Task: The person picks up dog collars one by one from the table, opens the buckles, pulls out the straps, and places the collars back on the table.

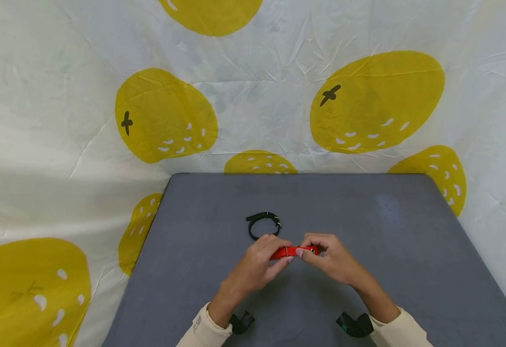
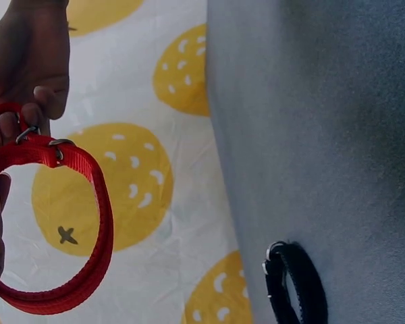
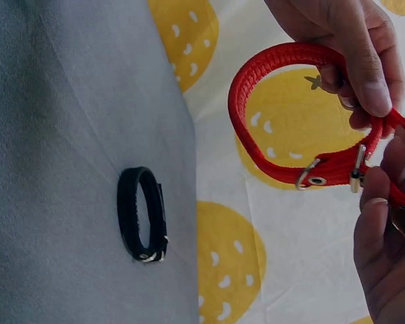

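Observation:
A red collar (image 1: 281, 253) with a metal buckle and a D-ring is held up in front of me between both hands. My left hand (image 1: 254, 265) grips its band from the left, thumb below and fingers above. My right hand (image 1: 337, 260) pinches the strap end near the buckle. The right wrist view shows the collar (image 3: 239, 101) as a closed loop, its strap running through the buckle (image 3: 358, 167). Part of the strap is hidden behind my fingers. Just beyond my left hand, a black collar (image 1: 263, 215) lies coiled on the table.
The grey table (image 1: 344, 197) reaches back to a white cloth (image 1: 261, 115) printed with yellow fruit shapes. Black straps (image 1: 355, 325) sit at both wrists, beside the cream sleeves (image 1: 400, 330).

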The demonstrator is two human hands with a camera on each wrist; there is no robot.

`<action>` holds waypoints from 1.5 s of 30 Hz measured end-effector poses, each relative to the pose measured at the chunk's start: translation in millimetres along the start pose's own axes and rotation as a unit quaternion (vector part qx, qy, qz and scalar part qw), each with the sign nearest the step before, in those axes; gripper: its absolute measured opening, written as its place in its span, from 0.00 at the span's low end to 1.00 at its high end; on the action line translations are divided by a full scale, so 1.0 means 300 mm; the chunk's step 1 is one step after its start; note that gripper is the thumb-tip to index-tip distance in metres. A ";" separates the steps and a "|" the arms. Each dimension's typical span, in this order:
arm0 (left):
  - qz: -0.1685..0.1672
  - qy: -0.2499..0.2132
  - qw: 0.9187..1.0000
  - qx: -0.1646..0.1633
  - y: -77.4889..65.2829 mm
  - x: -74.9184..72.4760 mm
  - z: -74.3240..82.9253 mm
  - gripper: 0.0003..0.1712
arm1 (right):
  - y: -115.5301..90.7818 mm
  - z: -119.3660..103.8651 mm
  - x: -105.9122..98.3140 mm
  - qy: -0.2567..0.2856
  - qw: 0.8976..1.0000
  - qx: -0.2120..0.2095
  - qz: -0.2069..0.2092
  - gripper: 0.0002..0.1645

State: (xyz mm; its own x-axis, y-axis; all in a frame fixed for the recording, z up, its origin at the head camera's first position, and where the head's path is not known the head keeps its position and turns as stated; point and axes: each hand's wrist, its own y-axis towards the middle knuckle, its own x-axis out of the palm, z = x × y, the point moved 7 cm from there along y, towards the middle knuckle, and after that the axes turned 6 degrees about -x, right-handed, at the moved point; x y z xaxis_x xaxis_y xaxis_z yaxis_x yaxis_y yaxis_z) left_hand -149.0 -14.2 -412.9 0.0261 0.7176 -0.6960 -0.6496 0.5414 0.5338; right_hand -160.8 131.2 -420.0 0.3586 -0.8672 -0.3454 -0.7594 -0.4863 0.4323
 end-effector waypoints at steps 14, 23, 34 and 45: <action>0.006 -0.035 0.999 0.009 0.012 -0.005 0.009 0.12 | -0.007 0.012 0.011 0.020 0.998 -0.041 0.042 0.16; -0.012 -0.027 1.000 0.005 0.009 0.006 0.007 0.12 | -0.007 0.012 0.013 0.043 0.994 -0.079 0.053 0.19; -0.007 -0.023 1.000 -0.006 0.004 0.009 0.002 0.10 | -0.015 0.047 0.023 0.063 0.995 -0.042 0.060 0.17; -0.004 -0.022 0.999 -0.027 -0.004 0.016 -0.009 0.10 | -0.018 0.069 0.029 0.102 0.992 -0.021 0.071 0.19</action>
State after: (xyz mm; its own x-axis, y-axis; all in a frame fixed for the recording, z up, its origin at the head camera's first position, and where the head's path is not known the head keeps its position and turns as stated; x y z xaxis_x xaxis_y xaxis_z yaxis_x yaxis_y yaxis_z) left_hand -150.1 -12.7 -418.2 0.0648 0.7325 -0.6777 -0.6890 0.5241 0.5006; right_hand -164.8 128.4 -442.6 0.3555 -0.9288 -0.1045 -0.7883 -0.3581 0.5004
